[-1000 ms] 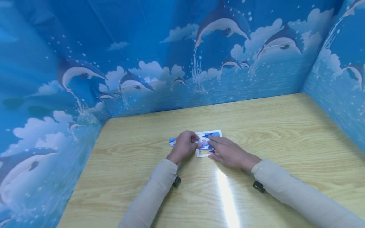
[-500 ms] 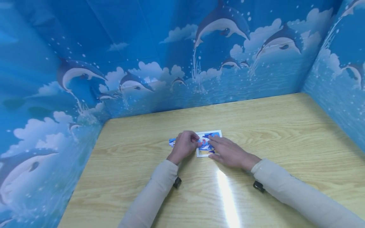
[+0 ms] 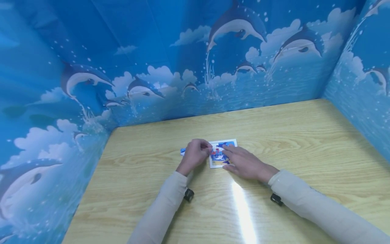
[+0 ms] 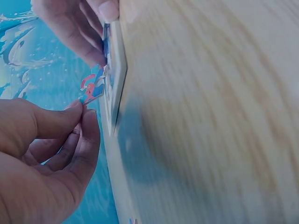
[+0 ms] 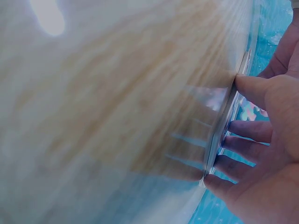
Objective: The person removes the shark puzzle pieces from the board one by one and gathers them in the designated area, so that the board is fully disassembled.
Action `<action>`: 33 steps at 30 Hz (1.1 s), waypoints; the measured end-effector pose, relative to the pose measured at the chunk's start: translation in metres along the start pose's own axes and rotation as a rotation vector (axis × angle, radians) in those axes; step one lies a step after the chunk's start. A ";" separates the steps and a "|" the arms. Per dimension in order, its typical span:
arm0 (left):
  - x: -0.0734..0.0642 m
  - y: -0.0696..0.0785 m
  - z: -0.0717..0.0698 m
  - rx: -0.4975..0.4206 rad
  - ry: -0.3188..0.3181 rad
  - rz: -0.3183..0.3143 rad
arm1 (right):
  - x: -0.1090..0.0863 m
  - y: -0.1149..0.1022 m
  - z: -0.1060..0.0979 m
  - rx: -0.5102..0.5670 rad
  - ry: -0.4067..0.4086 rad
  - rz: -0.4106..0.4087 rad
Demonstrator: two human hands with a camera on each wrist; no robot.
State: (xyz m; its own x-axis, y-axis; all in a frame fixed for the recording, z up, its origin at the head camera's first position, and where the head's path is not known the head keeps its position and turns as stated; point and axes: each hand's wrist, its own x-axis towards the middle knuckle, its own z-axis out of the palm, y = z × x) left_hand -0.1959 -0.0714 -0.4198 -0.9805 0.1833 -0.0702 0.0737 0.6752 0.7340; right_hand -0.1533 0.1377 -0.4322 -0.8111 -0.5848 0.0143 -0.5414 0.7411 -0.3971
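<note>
Currently pinched: flat red-and-blue picture piece (image 4: 92, 88), tilted, between thumb and fingers of left hand (image 3: 195, 156), beside board's left edge; grip presumably leaves outline free.
White-bordered square picture board (image 3: 217, 166): flat on wood-grain bench (image 3: 137, 189); right hand (image 3: 245, 164), fingers straight, resting on it, likely steadying.
Loose blue piece (image 3: 182, 151): left, seemingly within reach.

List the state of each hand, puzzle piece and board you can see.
Board: flat on the table, partly filled
Held piece: tilted
Loose piece: on the table, partly hidden
Left hand: pinching the held piece
Right hand: outstretched, touching the board
</note>
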 end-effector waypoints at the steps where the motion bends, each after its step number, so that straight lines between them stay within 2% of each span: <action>1: -0.001 0.000 -0.001 -0.006 -0.001 -0.006 | 0.000 0.000 0.000 0.000 0.000 0.001; 10: -0.006 -0.004 -0.012 -0.059 0.003 -0.047 | 0.000 -0.001 -0.001 0.002 -0.003 0.002; 20: -0.011 -0.019 -0.027 -0.032 0.033 -0.071 | 0.000 -0.001 0.000 -0.012 -0.008 -0.005; 33: -0.024 -0.042 -0.049 -0.053 0.080 -0.070 | 0.000 -0.002 0.000 -0.014 -0.010 0.001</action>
State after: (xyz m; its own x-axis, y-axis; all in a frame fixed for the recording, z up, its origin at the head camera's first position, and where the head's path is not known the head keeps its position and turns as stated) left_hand -0.1849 -0.1394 -0.4159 -0.9945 0.0778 -0.0696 -0.0029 0.6455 0.7638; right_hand -0.1520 0.1367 -0.4312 -0.8092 -0.5875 0.0051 -0.5441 0.7461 -0.3838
